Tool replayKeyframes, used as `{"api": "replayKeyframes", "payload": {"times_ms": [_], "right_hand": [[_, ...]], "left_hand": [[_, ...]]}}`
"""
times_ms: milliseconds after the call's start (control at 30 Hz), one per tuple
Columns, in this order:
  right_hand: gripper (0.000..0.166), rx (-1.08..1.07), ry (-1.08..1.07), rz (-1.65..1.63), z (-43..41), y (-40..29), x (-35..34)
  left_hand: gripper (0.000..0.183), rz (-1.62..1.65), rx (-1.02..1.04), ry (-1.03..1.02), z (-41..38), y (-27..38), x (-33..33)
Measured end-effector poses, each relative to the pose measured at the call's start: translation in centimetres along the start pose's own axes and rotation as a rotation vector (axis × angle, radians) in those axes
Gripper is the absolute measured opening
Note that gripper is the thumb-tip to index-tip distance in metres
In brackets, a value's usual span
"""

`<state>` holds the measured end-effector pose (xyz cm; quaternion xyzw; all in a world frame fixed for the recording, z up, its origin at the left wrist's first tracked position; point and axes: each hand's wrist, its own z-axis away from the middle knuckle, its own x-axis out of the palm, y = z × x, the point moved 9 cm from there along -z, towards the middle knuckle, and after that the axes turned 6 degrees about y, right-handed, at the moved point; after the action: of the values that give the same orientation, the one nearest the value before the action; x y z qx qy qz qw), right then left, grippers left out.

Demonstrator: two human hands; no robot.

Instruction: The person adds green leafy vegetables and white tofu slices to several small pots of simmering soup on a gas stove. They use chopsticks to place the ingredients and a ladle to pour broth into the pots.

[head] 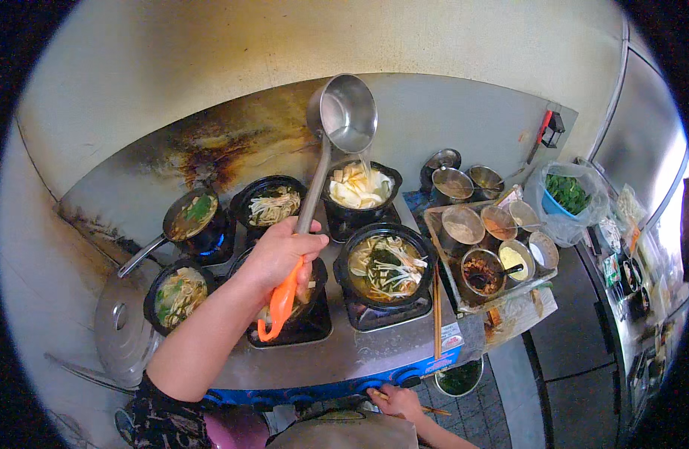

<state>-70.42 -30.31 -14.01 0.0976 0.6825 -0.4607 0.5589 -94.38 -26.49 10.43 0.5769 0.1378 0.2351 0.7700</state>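
My left hand grips the handle of a large metal ladle, which has an orange hooked end. The ladle is tilted over the black pot at the back right, and clear liquid falls from it onto the pale pieces in that pot. Low in the view, my right hand holds wooden chopsticks at the stove's front edge. In front of the back right pot stands a black pot of soup with enoki mushrooms. My left hand partly hides another pot behind it.
Several more pots stand on the gas stove, one a long-handled saucepan over a blue flame. At right, a tray holds metal seasoning containers. Beyond it is a blue bowl of green leaves. Chopsticks lie by the tray; a round lid rests at left.
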Motion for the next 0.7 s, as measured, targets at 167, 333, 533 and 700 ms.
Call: {"api": "replayKeyframes", "payload": {"times_ms": [167, 333, 533, 700], "right_hand": [[0.043, 0.008, -0.012, 0.007, 0.0, -0.1, -0.3], [0.042, -0.019, 0.029, -0.017, 0.0, -0.2, -0.3], [0.042, 0.103, -0.216, -0.055, -0.1, -0.9, -1.5], [0.038, 0.128, -0.232, -0.247, 0.7, -2.3, -6.0]], "left_hand": [[0.024, 0.05, 0.012, -0.009, 0.3, 0.3, -0.4], [0.024, 0.044, 0.004, 0.008, 0.7, 0.2, -1.0], [0.013, 0.369, -0.106, -0.167, 2.7, 0.9, -1.9], [0.011, 0.725, -0.185, -0.332, 6.4, 1.6, -3.6]]}}
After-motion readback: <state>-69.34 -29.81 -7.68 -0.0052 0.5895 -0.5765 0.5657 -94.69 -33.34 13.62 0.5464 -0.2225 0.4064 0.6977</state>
